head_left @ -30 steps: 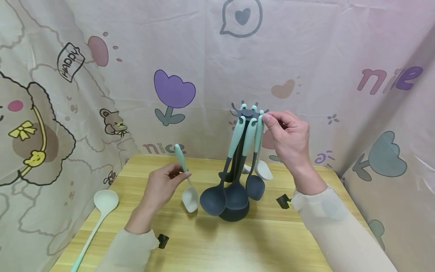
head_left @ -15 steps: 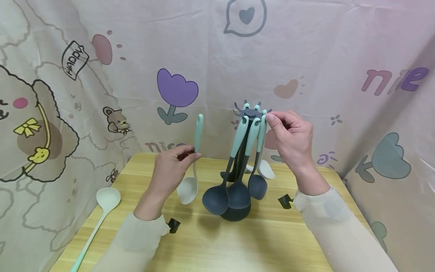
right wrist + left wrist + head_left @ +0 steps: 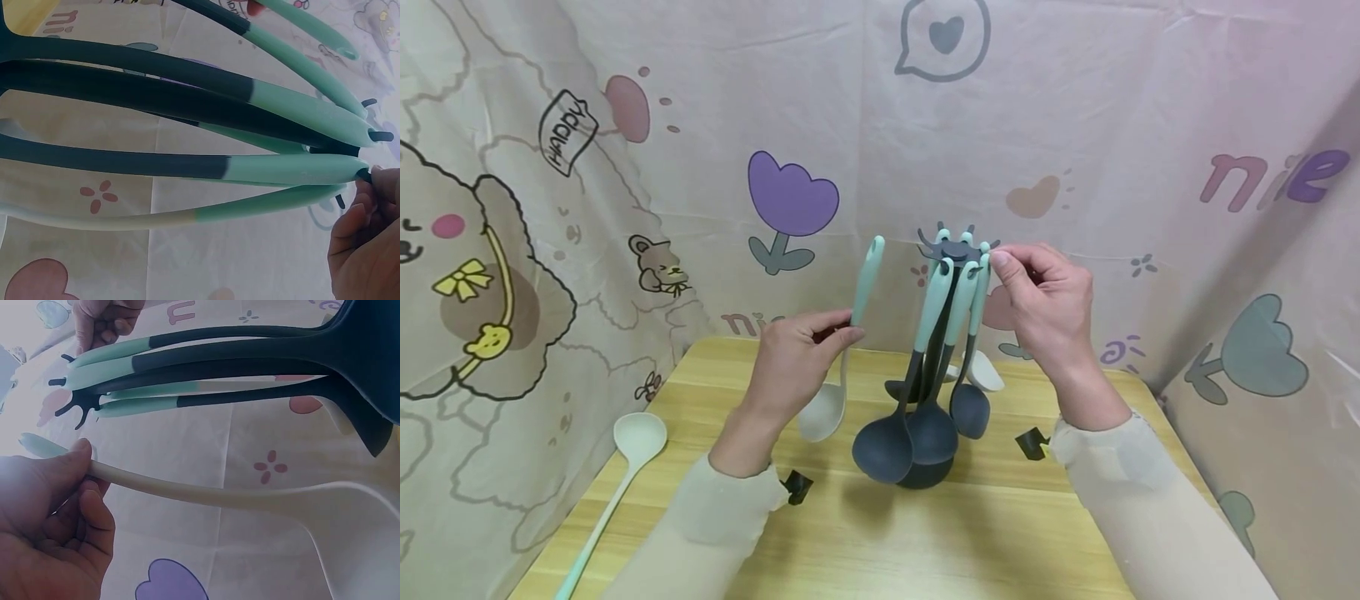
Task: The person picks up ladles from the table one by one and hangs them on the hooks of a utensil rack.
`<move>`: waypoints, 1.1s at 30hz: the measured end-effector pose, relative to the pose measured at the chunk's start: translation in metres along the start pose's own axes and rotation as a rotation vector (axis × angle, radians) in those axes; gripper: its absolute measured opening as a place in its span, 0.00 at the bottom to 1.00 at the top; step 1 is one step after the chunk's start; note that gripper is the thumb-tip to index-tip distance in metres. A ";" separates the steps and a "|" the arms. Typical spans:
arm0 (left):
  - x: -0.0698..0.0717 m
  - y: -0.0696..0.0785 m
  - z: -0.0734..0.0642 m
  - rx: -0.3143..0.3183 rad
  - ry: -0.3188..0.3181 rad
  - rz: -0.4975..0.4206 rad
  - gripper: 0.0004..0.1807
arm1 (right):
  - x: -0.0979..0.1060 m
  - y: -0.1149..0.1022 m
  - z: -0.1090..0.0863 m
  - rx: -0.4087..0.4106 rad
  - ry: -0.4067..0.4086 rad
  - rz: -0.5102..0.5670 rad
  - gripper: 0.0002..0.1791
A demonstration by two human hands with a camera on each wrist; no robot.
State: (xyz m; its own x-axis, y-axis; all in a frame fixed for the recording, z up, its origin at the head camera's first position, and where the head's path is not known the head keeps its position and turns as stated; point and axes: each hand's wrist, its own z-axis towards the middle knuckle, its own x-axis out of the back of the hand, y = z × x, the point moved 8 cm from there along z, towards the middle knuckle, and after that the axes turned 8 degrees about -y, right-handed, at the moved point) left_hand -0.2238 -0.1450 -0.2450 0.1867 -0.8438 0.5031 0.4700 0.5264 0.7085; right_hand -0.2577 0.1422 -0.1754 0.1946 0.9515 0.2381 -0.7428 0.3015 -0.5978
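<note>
My left hand (image 3: 793,358) pinches a white ladle (image 3: 868,275) by its mint handle, thumb against the fingers. The ladle stands nearly upright, bowl low and handle end up, just left of a dark utensil rack (image 3: 957,252). At the rack's top, my right hand (image 3: 1048,292) pinches a hook (image 3: 366,176) beside a mint handle end. Hanging at the front are two dark ladles (image 3: 883,450) and a smaller dark utensil (image 3: 970,410). Behind them hangs a white utensil (image 3: 982,372). The left wrist view shows the held ladle's white shaft (image 3: 187,489) below the hanging handles.
A white round-headed spoon (image 3: 640,437) with a long mint handle lies along the left side of the wooden table (image 3: 1000,517). A printed cloth (image 3: 880,167) encloses the table at the back and both sides. The rack's round base (image 3: 928,477) shows beneath the front ladles.
My left hand has raised the white ladle and carried it right, close to the rack. The handle end has risen to about the rack's top. The right hand stays at the hook.
</note>
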 end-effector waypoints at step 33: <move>-0.022 0.019 0.022 0.090 -0.121 0.145 0.14 | 0.000 0.007 0.005 -0.077 0.019 0.023 0.09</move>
State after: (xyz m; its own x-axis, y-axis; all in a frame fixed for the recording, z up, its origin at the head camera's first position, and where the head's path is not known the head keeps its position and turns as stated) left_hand -0.2381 -0.1146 -0.2316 0.1395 -0.7426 0.6551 0.3658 0.6534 0.6628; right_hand -0.2658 0.1445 -0.1761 0.1910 0.9590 0.2095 -0.6957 0.2828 -0.6603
